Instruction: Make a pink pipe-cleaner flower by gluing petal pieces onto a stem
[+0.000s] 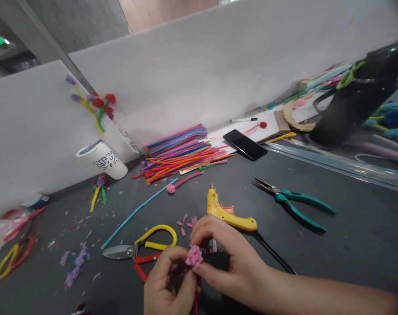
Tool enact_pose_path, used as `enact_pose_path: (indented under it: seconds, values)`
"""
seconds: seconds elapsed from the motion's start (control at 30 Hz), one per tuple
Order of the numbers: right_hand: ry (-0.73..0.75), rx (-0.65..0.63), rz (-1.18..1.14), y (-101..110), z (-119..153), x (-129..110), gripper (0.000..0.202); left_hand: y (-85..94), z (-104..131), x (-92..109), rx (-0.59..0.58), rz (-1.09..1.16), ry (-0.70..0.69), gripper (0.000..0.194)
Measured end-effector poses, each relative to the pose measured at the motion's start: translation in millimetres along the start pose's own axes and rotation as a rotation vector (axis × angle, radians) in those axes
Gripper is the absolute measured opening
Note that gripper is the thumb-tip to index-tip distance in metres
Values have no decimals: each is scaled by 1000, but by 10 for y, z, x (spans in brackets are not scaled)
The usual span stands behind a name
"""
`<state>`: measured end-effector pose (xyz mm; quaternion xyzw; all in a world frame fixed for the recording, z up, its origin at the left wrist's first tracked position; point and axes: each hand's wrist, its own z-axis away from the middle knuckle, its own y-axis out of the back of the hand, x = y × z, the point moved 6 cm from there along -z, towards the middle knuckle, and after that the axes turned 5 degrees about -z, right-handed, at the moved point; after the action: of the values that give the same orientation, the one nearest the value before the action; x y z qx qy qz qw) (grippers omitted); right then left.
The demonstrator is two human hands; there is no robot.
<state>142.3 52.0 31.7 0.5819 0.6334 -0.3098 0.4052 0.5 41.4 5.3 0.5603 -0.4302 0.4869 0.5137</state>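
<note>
Low over the dark desk (359,236), the left hand (169,280) and right hand (235,253) pinch a ruffled pink flower (194,256) between their fingers (208,227). Scissors (130,252), partly hidden by the left hand, and a yellow glue gun (232,217) lie just beyond. Farther off are a white cup (113,162), contents hidden, and heaped fuzzy sticks (182,154).

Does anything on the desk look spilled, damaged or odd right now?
Mostly loose litter: purple scraps lie strewn left of the scissors, and pink scraps beyond the pink bloom. The glue gun lies on its side, with brownish marks near its nozzle. The cup seems to lean, but that may be lens tilt.
</note>
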Motion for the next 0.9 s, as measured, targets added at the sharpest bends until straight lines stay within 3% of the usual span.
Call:
enact_pose_path:
  seconds: [0.17,0.37,0.6,0.9]
  values:
    - [105,52,142,43,23,-63,33,-120,15,-86,-179,283,255,35]
    - [112,57,233,51,34,-80,39,-204,11,-58,-361,454,269,32]
    - [191,76,312,36,20,-128,31,-182,-27,-126,-368,429,280,31]
    - [273,10,449,12,42,-143,28,-208,-39,-142,-366,458,314,28]
